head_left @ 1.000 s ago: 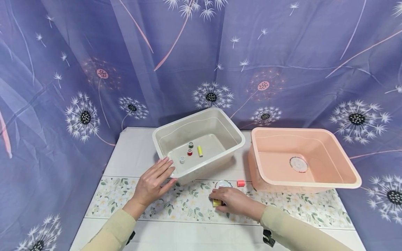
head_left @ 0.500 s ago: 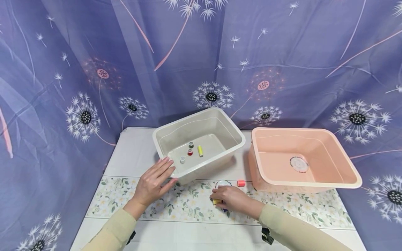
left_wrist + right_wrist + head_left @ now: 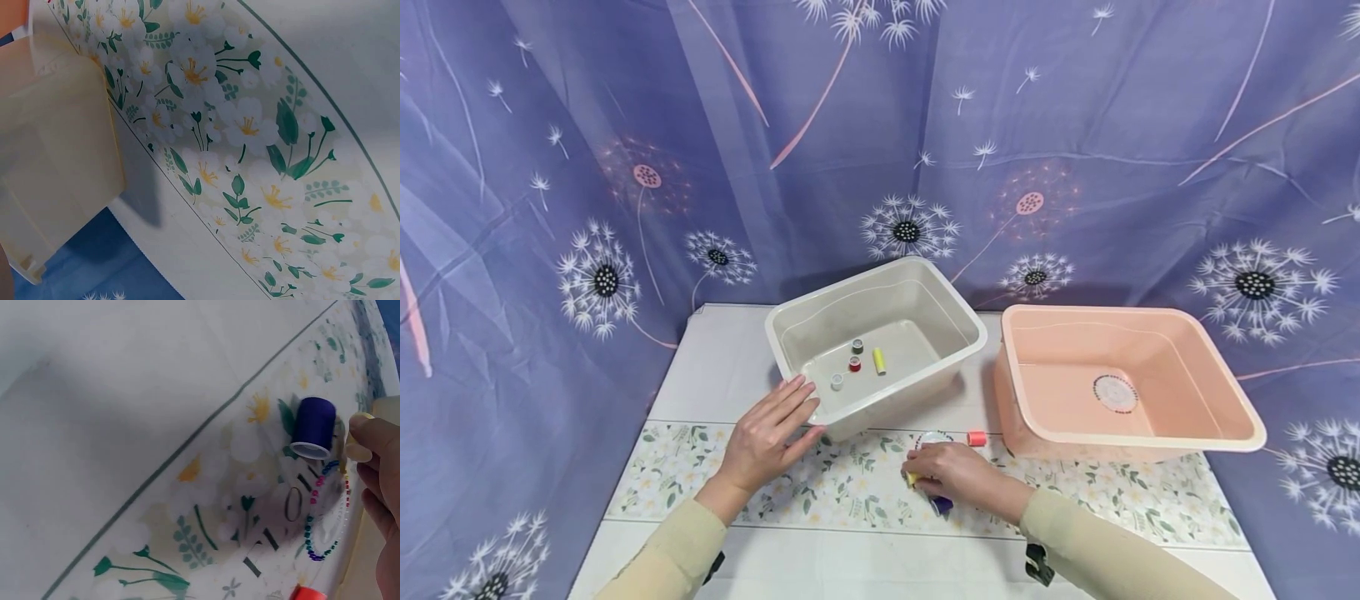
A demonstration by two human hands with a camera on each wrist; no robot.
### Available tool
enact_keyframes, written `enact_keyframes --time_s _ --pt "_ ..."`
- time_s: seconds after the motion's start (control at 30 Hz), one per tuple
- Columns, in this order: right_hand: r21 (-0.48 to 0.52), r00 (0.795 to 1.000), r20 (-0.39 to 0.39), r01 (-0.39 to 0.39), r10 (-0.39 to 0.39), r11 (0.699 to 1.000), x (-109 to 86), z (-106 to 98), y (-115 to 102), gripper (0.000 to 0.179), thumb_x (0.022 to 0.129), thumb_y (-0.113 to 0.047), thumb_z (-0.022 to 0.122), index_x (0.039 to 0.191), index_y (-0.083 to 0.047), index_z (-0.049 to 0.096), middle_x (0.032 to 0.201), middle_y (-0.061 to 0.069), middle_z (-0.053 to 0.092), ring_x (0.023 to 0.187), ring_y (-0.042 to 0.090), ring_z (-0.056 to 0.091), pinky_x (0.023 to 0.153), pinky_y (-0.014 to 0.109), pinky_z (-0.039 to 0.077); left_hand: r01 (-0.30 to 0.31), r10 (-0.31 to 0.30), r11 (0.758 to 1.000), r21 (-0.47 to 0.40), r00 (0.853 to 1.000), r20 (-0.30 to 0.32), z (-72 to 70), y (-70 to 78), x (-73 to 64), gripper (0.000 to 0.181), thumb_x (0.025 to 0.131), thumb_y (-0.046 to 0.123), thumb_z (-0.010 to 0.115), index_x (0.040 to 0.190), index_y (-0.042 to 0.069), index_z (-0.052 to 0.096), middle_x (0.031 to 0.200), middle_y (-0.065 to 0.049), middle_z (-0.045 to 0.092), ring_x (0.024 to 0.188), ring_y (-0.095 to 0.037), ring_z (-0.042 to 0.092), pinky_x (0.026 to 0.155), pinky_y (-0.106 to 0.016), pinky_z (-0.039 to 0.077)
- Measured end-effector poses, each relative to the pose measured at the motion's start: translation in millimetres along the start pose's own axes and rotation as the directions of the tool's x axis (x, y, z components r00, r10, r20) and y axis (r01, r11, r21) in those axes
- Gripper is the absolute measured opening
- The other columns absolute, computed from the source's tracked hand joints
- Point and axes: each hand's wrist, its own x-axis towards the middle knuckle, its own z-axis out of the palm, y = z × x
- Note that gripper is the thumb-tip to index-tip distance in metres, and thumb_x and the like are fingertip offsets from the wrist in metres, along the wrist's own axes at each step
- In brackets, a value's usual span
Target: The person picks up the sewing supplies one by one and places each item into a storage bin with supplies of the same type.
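My right hand (image 3: 957, 475) pinches a yellow thread spool (image 3: 359, 449) between thumb and fingers, low over the flowered band of the table. Close by the thumb lies a purple thread spool (image 3: 314, 425), also partly visible in the head view. A round wheel of coloured pins (image 3: 326, 519) lies by the hand, its near part covered by it in the head view. To its right is an orange-red thread spool (image 3: 976, 438). My left hand (image 3: 767, 437) rests with extended fingers on the rim of the grey plastic tub (image 3: 880, 398), at its near left corner.
Inside the grey tub are a yellow spool (image 3: 878, 361), a red one (image 3: 854, 364), a dark one (image 3: 857, 346) and a whitish one (image 3: 837, 382). The pink tub (image 3: 1138, 440) at right contains another pin wheel (image 3: 1115, 393). A patterned purple curtain (image 3: 820, 167) stands behind both.
The right hand has drawn the yellow spool up between its fingertips, and it tilts there now. The purple spool has come into view under the hand. The left hand has stayed put.
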Motion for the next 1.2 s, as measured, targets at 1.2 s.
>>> enact_keyframes --time_s 1.2 --pt "-0.083 0.946 -0.284 0.136 -0.154 0.987 39.2 -112 -14 0.044 0.081 -0.016 0.092 0.122 -0.009 0.08 0.121 0.005 0.079 0.111 0.022 0.077 0.099 0.037 0.064 -0.04 0.039 0.999 -0.009 0.997 -0.07 1.3 0.8 2.0 0.048 0.11 0.047 0.058 0.114 0.004 0.08 0.125 -0.016 0.077 0.118 -0.036 0.074 0.099 -0.053 0.063"
